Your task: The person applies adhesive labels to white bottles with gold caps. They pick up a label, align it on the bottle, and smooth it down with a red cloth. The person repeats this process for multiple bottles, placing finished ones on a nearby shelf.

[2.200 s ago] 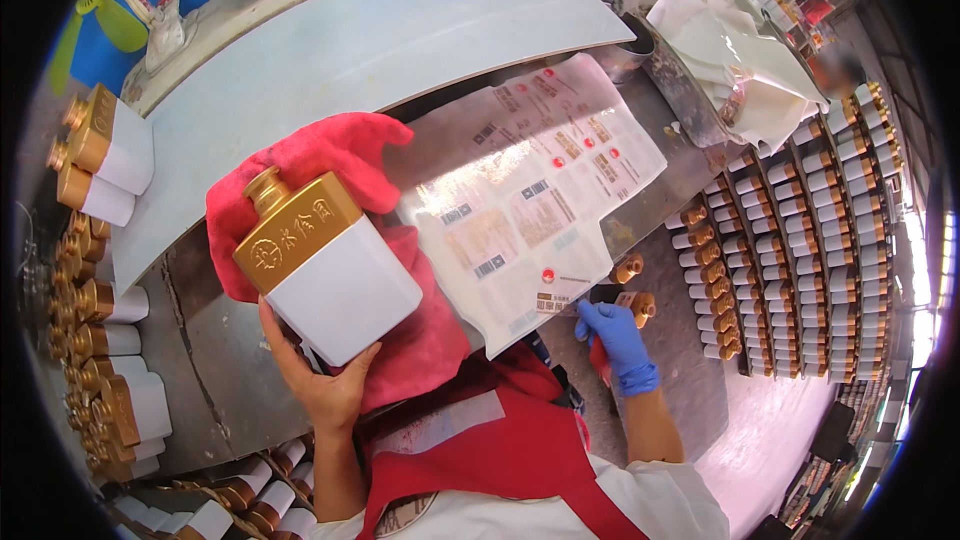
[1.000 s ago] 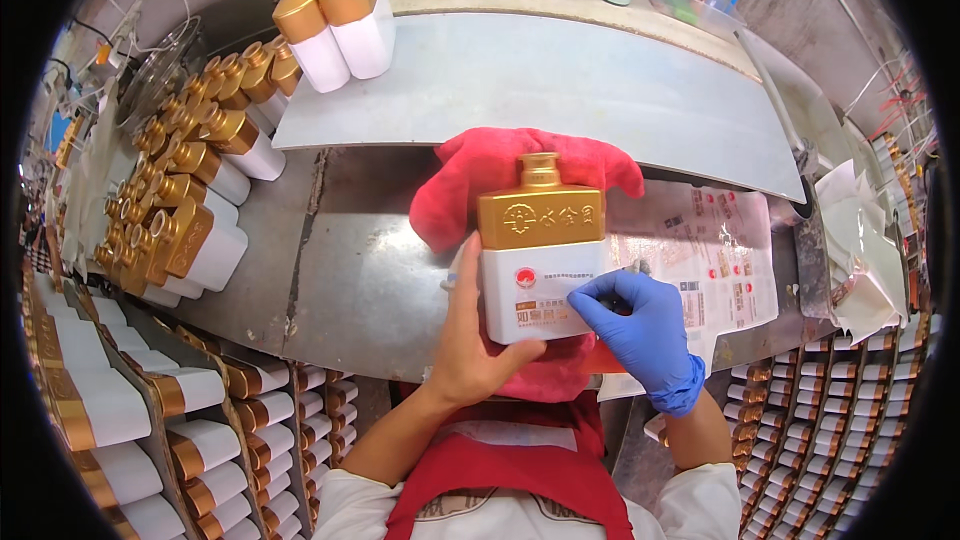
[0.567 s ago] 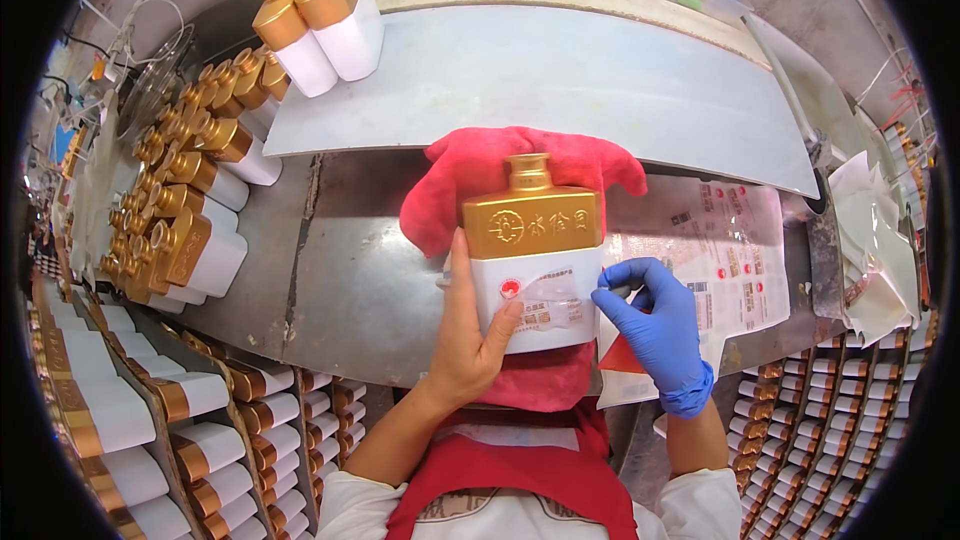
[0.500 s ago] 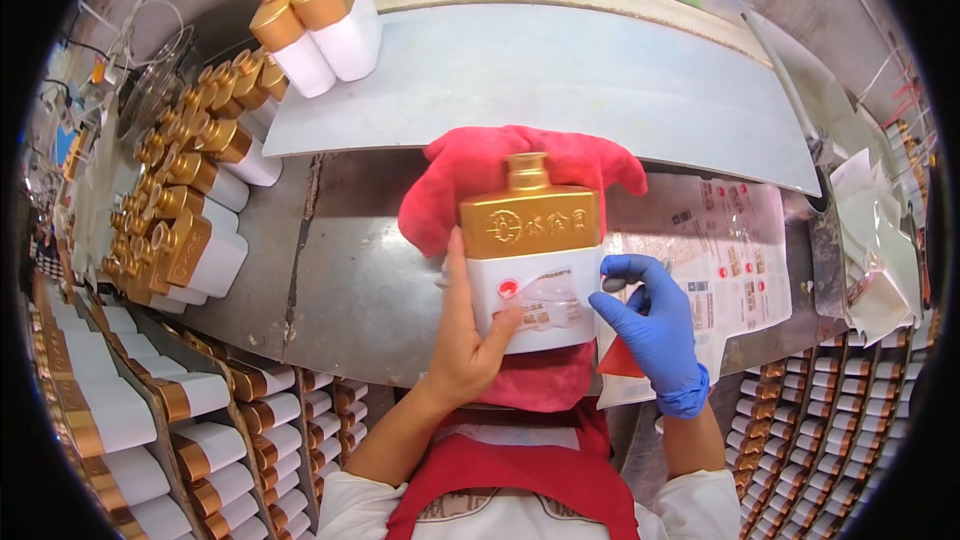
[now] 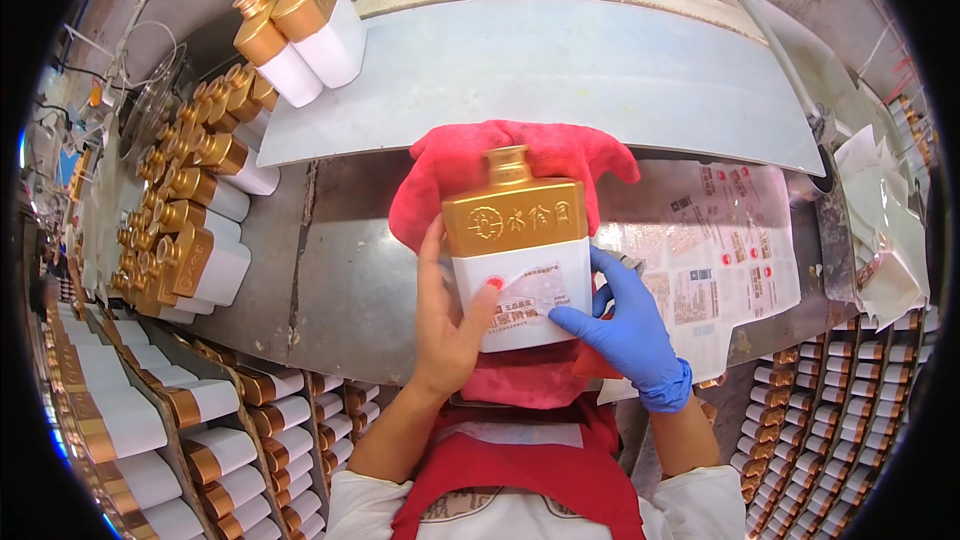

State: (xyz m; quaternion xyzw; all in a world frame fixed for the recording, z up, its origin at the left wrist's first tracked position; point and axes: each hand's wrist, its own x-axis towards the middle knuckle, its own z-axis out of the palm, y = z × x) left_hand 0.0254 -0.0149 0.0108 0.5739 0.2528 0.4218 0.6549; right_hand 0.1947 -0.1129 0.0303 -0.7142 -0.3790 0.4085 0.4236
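A flat bottle (image 5: pixel 515 220), gold on its neck and shoulder and white below, is tilted back on a crumpled red cloth (image 5: pixel 440 185). My bare left hand (image 5: pixel 447 335) holds its left side, the thumb pressed on the front beside a small red round mark. A clear printed film (image 5: pixel 545 288) lies across the white face. At the right side, my right hand (image 5: pixel 635 330) in a blue glove grips the bottle, its thumb on the film's lower right part and its fingers partly hidden behind the edge. Something small and grey by those fingers is too hidden to name.
Printed transfer sheets (image 5: pixel 720 240) lie on the metal table to the right. A pale board (image 5: pixel 560 70) spans the back, with two similar bottles (image 5: pixel 315 35) at its left end. Many more bottles (image 5: pixel 190 210) stand left; racks of them (image 5: pixel 820 410) flank me below.
My gloved right hand has come left onto the bottle, its thumb now on the front. The film lies flatter and more legible. My left hand keeps its hold.
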